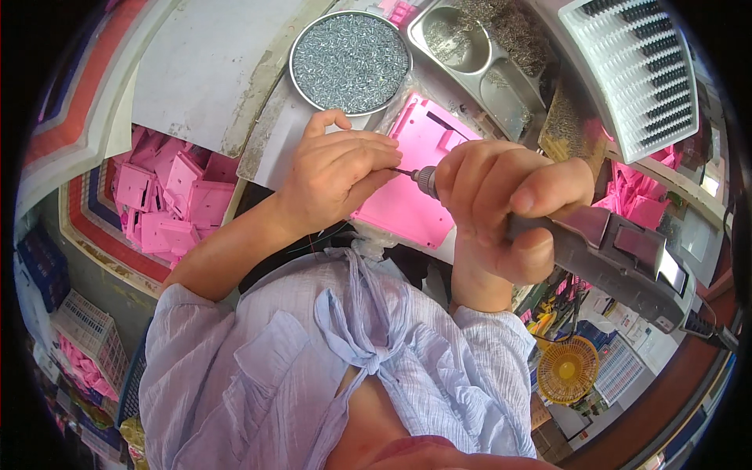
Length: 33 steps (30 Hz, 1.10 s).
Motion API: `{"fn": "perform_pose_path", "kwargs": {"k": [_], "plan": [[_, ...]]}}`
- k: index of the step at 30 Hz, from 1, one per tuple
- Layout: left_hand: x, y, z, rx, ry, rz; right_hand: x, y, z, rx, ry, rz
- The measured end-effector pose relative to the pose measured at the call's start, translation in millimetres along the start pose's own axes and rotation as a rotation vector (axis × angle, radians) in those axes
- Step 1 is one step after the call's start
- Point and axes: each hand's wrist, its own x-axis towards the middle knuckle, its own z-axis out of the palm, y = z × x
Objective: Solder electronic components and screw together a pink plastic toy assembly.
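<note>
My right hand [509, 196] is wrapped around a dark grey electric screwdriver [638, 270], its cord trailing off to the right. The tool is held sideways, with its metal chuck [427, 181] and thin bit pointing left. At the bit's tip my left hand [337, 164] closes its thumb and fingers; whatever is pinched there is too small and hidden to make out. Below both hands a flat pink plastic panel [403, 204] with slots at its far end lies on the worktable, partly covered by the hands.
Beyond the left hand stands a round metal pan [292, 66] full of small silver metal pieces [350, 63]. A steel compartment tray [505, 102] holds loose screws [509, 27]. Pink parts [176, 192] fill a bin at left. A white bristled rack [627, 78] and yellow basket [568, 370] are right.
</note>
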Motion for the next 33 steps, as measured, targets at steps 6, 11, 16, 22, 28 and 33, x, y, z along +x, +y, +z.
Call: {"fn": "perform_pose_path", "kwargs": {"k": [6, 11, 16, 22, 28, 33], "plan": [[28, -28, -32, 0.022, -0.036, 0.065, -13, 2, 8, -0.010, 0.061, 0.050], [47, -62, -40, 0.704, -0.033, -0.041, -30, 13, 19, -0.149, 0.106, 0.138], [43, -63, -37, 0.552, -0.031, -0.132, -32, 29, 17, -0.410, -0.048, 0.135], [44, -74, -36, 0.633, -0.114, -0.204, -35, 34, 23, -0.448, -0.080, 0.113], [20, -40, -38, 0.227, -0.118, 0.072, -23, 9, 15, -0.266, -0.018, 0.051], [-5, 3, -26, 0.019, -0.144, 0.104, -18, -5, 18, -0.004, -0.007, -0.009]]}}
